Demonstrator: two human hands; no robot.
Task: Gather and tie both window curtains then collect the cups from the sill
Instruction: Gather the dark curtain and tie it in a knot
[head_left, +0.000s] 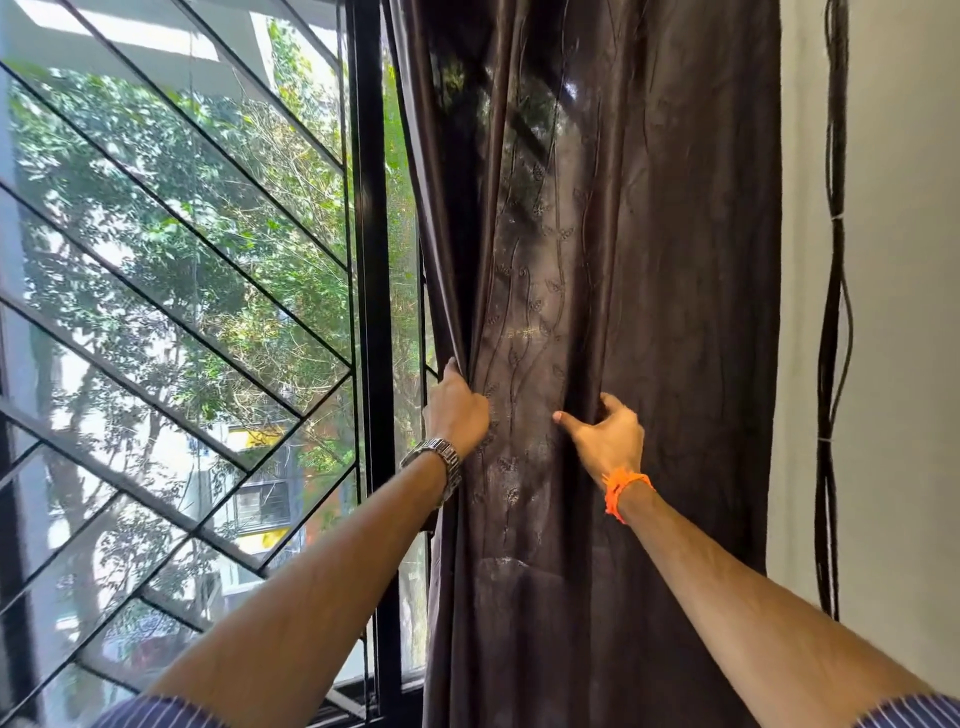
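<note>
At the right of the black window frame (371, 260), the dark brown curtain (649, 234) hangs in glossy vertical folds, a faint vine-and-leaf pattern running down its middle. The left hand (457, 410), wearing a metal wristwatch (441, 457), grips the curtain's left edge with curled fingers. The right hand (605, 434), an orange thread (621, 488) at its wrist, seems to pinch a nearby fold, fingertips buried in cloth.

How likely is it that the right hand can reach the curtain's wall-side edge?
Probably yes: the right hand grips a fold of the curtain, and nothing hangs before its wall-side edge; it must let go first.
</note>
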